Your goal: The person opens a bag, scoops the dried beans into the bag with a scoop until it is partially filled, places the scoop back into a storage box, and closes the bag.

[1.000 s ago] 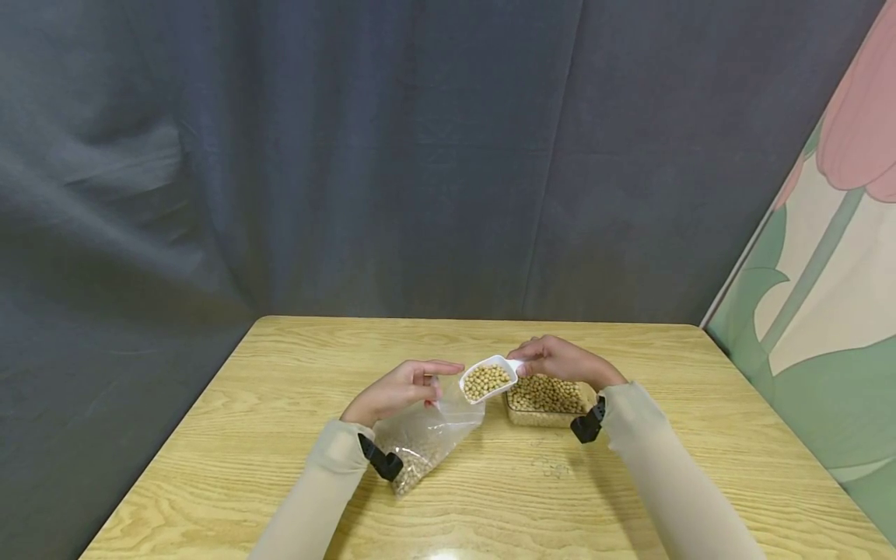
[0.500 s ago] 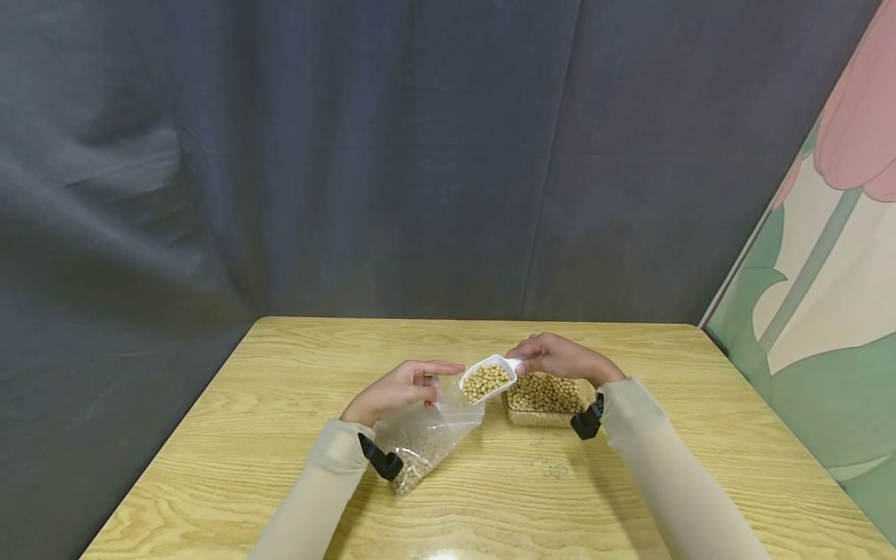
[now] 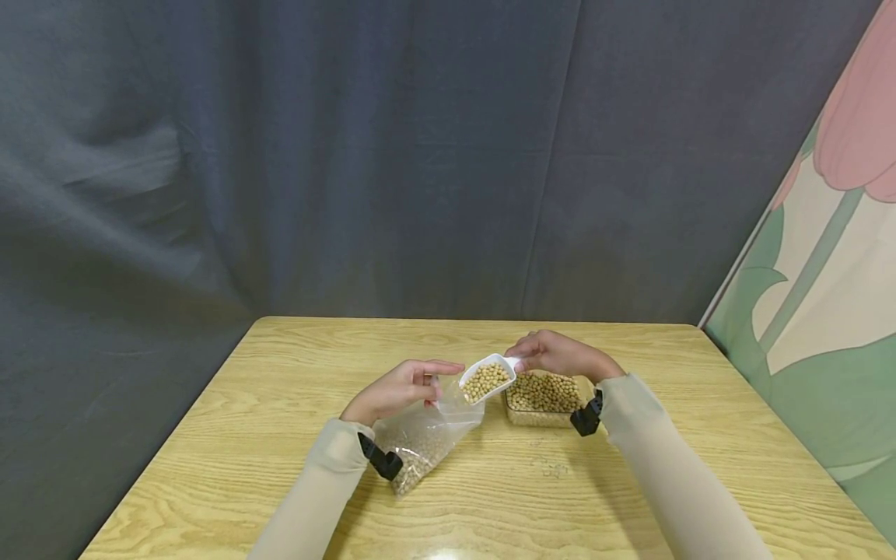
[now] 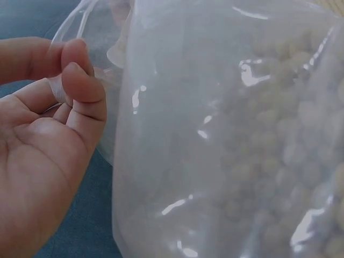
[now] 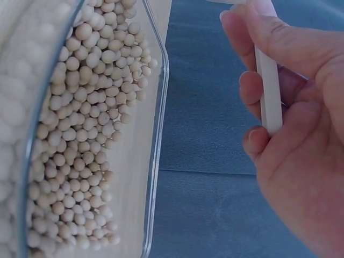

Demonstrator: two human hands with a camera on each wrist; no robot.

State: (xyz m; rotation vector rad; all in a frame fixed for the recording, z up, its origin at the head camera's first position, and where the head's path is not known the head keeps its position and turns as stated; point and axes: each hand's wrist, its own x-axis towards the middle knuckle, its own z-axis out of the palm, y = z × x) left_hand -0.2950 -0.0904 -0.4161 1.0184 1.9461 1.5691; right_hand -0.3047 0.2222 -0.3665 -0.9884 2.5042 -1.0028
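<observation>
My left hand pinches the mouth of a clear plastic zip bag between thumb and fingers. Pale round soybeans fill the bag's lower part, which slants down toward the table. In my right hand is the handle of a white scoop, the fingers curled round it. Soybeans lie in the scoop, whose front lip is tilted down at the bag's opening. The scoop's bowl is almost wholly out of the right wrist view.
A clear rectangular container of soybeans stands on the wooden table, below my right hand. Small dark marks show on the tabletop before it. A dark curtain hangs behind the table; a flower-patterned panel stands at right.
My right hand has risen slightly, tipping the scoop a little more toward the bag. The left hand and the bag stay where they were.
</observation>
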